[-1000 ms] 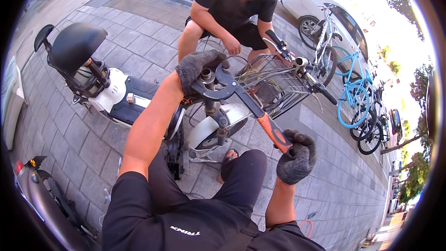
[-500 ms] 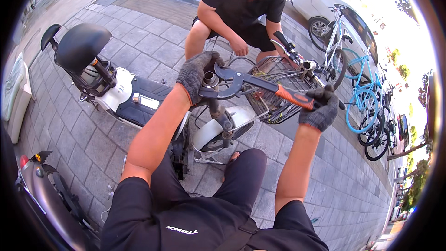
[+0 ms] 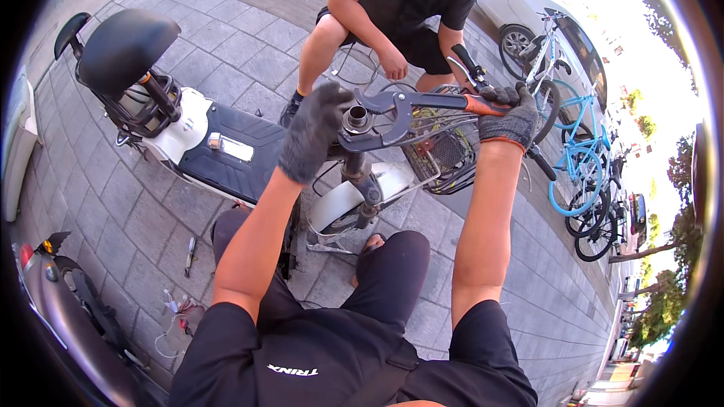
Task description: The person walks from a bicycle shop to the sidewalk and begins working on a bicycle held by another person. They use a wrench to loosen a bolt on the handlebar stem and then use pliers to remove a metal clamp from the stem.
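Since half a second ago, the pliers (image 3: 400,117) have swung level, their jaws set around the steering tube (image 3: 356,117) of the white scooter (image 3: 188,136). Gloved left hand (image 3: 313,132) braces beside the tube; right hand (image 3: 507,117) is clamped on the orange handles. Steel, heavy and rigid: best gripped far out for leverage.

Both bare forearms rise from the lower edge, reaching forward and up. The left hand (image 3: 313,132), in a dark grey glove, is curled with its knuckles up. The right hand (image 3: 509,117), gloved alike, is closed in a fist, its arm held nearly straight.
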A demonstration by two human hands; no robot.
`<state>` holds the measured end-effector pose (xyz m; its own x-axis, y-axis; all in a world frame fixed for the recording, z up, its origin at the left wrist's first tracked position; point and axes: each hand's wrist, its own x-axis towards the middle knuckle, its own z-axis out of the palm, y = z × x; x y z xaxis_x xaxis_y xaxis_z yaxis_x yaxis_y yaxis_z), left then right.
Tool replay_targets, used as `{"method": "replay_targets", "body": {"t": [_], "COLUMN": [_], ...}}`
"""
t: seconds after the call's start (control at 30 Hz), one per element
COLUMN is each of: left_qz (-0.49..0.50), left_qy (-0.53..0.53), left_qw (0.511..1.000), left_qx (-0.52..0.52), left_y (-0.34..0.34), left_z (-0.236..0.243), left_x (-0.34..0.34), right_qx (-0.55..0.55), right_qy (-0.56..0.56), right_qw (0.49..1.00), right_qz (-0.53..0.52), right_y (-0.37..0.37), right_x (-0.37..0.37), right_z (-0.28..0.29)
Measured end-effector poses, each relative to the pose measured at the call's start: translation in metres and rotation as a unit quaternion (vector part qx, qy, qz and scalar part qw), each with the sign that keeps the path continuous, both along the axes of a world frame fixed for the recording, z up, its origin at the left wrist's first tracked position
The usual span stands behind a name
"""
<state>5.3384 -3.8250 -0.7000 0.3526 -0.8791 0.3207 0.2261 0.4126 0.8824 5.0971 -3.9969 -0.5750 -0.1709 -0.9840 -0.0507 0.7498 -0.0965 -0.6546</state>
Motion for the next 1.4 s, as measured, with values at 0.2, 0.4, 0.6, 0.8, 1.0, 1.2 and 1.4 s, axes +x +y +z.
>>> {"method": "replay_targets", "body": {"t": [0.2,0.4,0.6,0.8,1.0,1.2,1.4], "left_qz": [0.136,0.01,-0.056,-0.022,0.013,-0.034,-0.039], "left_qy": [-0.255,-0.108,-0.05,-0.056,-0.04,0.024,-0.111], "left_qw": [0.957,0.991,0.997,0.998,0.999,0.999,0.993], "left_qx": [0.016,0.081,0.0,-0.001,0.021,-0.013,0.026], "left_y": [0.027,0.034,0.021,0.022,0.019,0.02,0.019], "left_z": [-0.02,-0.01,-0.025,-0.026,-0.022,-0.023,0.013], "left_x": [-0.022,-0.016,-0.01,-0.012,-0.014,-0.008,0.011], "right_qx": [0.005,-0.002,-0.041,-0.058,-0.12,-0.102,-0.068], "right_qy": [-0.022,-0.043,-0.049,-0.059,-0.051,-0.052,-0.088], "right_qw": [0.999,0.998,0.993,0.995,0.99,0.991,0.993], "right_qz": [-0.04,-0.049,-0.104,-0.05,0.058,0.063,0.04], "right_y": [0.012,0.046,0.076,0.064,0.039,0.037,0.035], "right_x": [-0.008,-0.019,-0.025,-0.029,-0.026,-0.037,-0.043], "right_z": [-0.01,-0.018,-0.026,-0.029,-0.013,-0.024,-0.033]}}
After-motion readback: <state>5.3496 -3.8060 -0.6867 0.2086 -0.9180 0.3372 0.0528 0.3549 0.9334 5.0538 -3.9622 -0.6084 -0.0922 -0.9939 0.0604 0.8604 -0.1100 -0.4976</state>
